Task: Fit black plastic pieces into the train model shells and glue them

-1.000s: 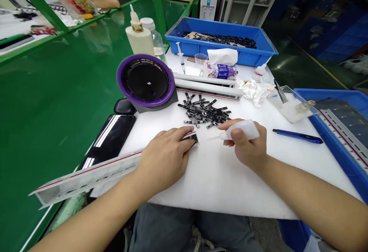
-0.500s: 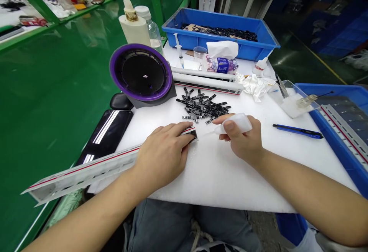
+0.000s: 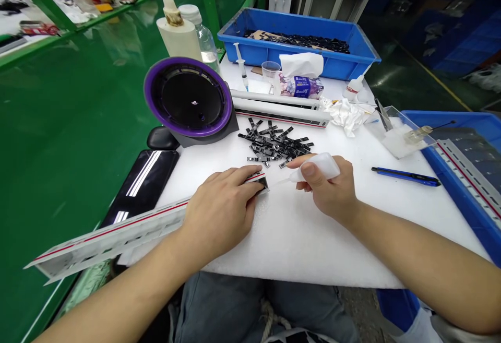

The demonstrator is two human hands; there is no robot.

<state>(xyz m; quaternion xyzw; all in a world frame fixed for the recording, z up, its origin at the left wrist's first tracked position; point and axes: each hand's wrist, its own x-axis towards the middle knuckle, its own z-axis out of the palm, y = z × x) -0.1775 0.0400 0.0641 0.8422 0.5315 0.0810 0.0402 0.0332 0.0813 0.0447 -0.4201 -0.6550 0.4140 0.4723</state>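
Note:
My left hand point(image 3: 223, 204) is closed over the right end of a long white channel strip point(image 3: 113, 236) with a red line along it. The strip slants down to the left, past the edge of the white work surface point(image 3: 297, 244). In my right hand point(image 3: 332, 184) is a small white squeeze bottle point(image 3: 323, 167), gripped between thumb and fingers. Its thin nozzle points left, close to the strip's end; whether the tip touches it I cannot tell. Just beyond both hands lies a heap of small black clips point(image 3: 274, 142).
Behind the heap lie more white strips point(image 3: 282, 110), a tissue pack point(image 3: 300, 84) and a blue bin point(image 3: 301, 61) of black parts. A purple-rimmed round device point(image 3: 191, 97) stands left. To the right are a blue utility knife point(image 3: 405, 176), crumpled tissue point(image 3: 346, 116) and a clear tray point(image 3: 397, 139).
The squeeze bottle and my right hand have shifted very slightly left, toward the strip's end. My left hand still grips the strip, and the whole view has moved a little.

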